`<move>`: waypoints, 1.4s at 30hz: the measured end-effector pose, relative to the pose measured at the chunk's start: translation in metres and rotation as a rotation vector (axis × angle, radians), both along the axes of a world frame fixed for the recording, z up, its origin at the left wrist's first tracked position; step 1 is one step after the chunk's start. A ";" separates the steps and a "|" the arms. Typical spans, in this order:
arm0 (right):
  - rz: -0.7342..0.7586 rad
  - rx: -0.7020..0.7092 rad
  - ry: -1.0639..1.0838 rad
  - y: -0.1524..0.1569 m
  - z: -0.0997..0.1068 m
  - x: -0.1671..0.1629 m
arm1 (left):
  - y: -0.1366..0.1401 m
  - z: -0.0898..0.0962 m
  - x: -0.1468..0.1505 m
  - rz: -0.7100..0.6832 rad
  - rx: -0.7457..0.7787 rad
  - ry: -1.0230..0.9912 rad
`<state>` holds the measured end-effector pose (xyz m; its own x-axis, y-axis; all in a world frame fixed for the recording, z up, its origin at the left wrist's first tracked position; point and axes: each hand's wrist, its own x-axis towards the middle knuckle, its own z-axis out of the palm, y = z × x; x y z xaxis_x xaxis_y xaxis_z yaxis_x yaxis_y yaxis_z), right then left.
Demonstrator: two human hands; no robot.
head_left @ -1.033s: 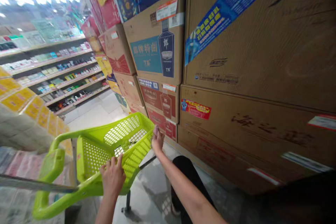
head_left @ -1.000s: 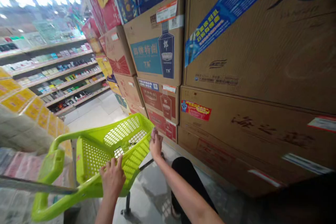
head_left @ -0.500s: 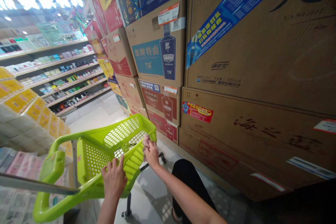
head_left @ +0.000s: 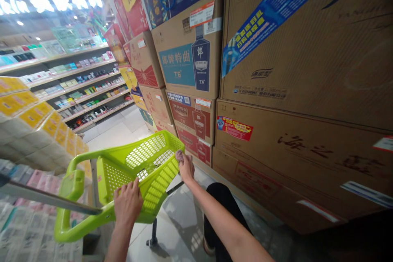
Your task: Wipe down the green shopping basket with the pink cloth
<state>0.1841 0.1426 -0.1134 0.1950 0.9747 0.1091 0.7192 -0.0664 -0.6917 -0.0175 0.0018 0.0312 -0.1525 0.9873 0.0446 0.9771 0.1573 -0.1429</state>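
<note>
**Both hands on a lime-green shopping basket beside stacked liquor cartons**

A lime-green plastic shopping basket [head_left: 144,168] with perforated walls sits tilted on a metal stand above the grey tiled floor [head_left: 181,217], in a shop aisle. The left hand [head_left: 128,202] lies on the basket's near rim, fingers spread and curled over the edge, pressing on the plastic. The right hand [head_left: 185,166] reaches further ahead to the far right corner of the basket; its fingers close around a small crumpled greyish cloth [head_left: 179,155] held against the rim. What the cloth exactly is cannot be told. The two hands are well apart, each at its own side of the basket. The basket's looped handle [head_left: 69,208] hangs to the lower left.

To the right rises a wall of brown cardboard cartons [head_left: 307,90], some with blue and red bottle prints. On the left stand yellow-wrapped tissue packs [head_left: 33,123], with stocked shelves [head_left: 80,86] further back.
</note>
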 end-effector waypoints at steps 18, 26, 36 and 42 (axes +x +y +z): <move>0.315 0.126 -0.160 -0.044 0.006 -0.044 | -0.008 0.028 -0.036 0.185 -0.290 -0.296; 0.496 0.240 -0.124 -0.089 0.034 -0.089 | -0.012 0.043 -0.038 0.313 -0.218 -0.408; 0.649 0.399 -0.099 -0.142 0.058 -0.150 | -0.015 0.037 -0.051 0.277 -0.082 -0.750; 0.547 0.390 -0.166 -0.103 0.037 -0.103 | -0.021 0.040 -0.055 0.341 -0.119 -0.772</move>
